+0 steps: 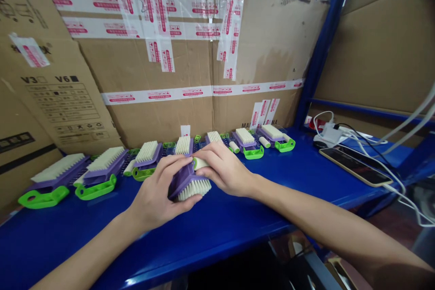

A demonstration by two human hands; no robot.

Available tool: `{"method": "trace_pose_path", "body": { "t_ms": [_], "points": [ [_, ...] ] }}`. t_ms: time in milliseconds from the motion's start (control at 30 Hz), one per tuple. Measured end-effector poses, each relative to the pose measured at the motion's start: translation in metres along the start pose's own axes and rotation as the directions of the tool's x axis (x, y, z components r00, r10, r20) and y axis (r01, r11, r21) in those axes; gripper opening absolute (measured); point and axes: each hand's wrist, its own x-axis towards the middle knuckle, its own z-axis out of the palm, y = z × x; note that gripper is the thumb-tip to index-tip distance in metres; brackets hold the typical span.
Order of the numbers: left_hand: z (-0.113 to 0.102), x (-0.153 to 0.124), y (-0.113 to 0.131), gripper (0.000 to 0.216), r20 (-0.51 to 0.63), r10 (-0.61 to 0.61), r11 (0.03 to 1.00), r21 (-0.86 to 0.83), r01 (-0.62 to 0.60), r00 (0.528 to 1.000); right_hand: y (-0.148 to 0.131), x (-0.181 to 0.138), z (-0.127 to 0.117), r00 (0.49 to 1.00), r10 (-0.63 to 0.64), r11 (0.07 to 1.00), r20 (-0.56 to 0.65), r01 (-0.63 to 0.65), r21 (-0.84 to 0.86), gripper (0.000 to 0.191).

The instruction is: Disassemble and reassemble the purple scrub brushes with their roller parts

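Both hands grip one purple brush [188,183] with white bristles, held just above the blue shelf [210,226]. My left hand [158,195] wraps round its near end, the bristles facing down toward me. On the brush's top, the fingers of my right hand [220,167] press a small white-and-green roller piece [199,162]. Behind my hands a row of several finished purple brushes [102,165] with green handles [42,198] lies along the back of the shelf, bristles up.
Taped cardboard boxes [163,77] wall off the back and left. At the right, a phone [355,165] lies flat on the shelf beside a white charger [328,135] with trailing cables. A blue rack upright [321,50] stands at the back right.
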Motion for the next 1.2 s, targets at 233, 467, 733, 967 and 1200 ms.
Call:
{"method": "trace_pose_path", "body": {
  "t_ms": [233, 467, 733, 967, 1200],
  "points": [
    [-0.001, 0.006, 0.011, 0.074, -0.121, 0.111, 0.992, 0.08, -0.102, 0.986, -0.005, 0.001, -0.004, 0.997, -0.067, 0.989, -0.031, 0.062, -0.137, 0.05],
    [0.001, 0.002, 0.015, 0.065, -0.189, 0.106, 0.994, 0.052, -0.097, 0.976, -0.01, 0.003, -0.01, 0.984, -0.172, 0.96, -0.043, 0.157, -0.232, 0.053],
    [0.002, 0.001, 0.015, 0.071, -0.208, 0.095, 0.995, 0.056, -0.086, 0.973, -0.008, 0.008, -0.022, 0.979, -0.192, 0.957, 0.072, 0.203, -0.206, 0.045],
    [0.002, 0.004, 0.016, 0.071, -0.233, 0.139, 0.99, 0.045, -0.132, 0.963, -0.01, 0.013, -0.025, 0.975, -0.207, 0.946, 0.086, 0.222, -0.236, 0.042],
    [-0.001, 0.008, 0.012, 0.073, -0.183, 0.201, 0.979, 0.051, -0.195, 0.962, -0.018, 0.013, -0.018, 0.977, -0.199, 0.961, 0.078, 0.21, -0.179, 0.048]
  ]
}}
